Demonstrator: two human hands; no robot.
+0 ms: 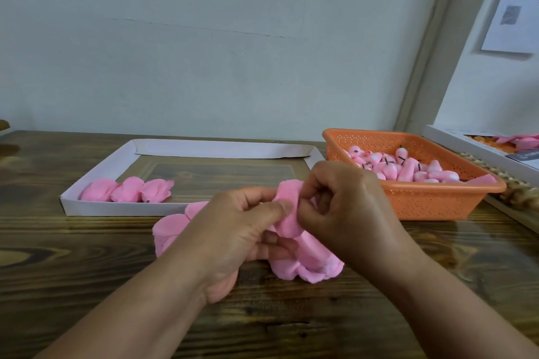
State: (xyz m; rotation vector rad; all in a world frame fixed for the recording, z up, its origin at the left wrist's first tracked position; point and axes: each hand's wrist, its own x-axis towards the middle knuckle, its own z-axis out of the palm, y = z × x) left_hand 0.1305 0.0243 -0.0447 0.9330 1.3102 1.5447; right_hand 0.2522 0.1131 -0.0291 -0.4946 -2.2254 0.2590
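Left hand [233,230] and right hand [344,207] both pinch one thin pink petal-shaped foam sheet [287,208], held low over the table at centre view. The left thumb lies across the sheet's left edge with the fingers curled underneath. The right fingers are curled tight on its upper right edge. The sheet is soft, matte and slightly fuzzy, with a rounded top, bent into a loose curl between the hands.

Under the hands is a loose pile of matching pink foam sheets [167,232] with rounded, scalloped edges. It lies on the dark brown wooden table [87,256] and spills out to the left and lower right of the hands. Cannot tell whether the held sheet touches the pile. The table has bold grain, visible knots and a slight sheen. Bare wood runs along the near side under the forearms.

Behind on the left is a shallow white cardboard tray [122,209] with low folded walls. Three crumpled pink wrapped bundles [127,191] sit in a row at its front left, touching each other, with bare floor to their right. A narrow strip of wood separates the tray's front wall from the pile.

On the right is an orange perforated plastic basket [431,204], rectangular with flared walls, near the right hand. It holds small glossy pink teardrop pieces with dark stems [408,170]. At far right is the edge of a white box [446,137]; its contents are blurred.
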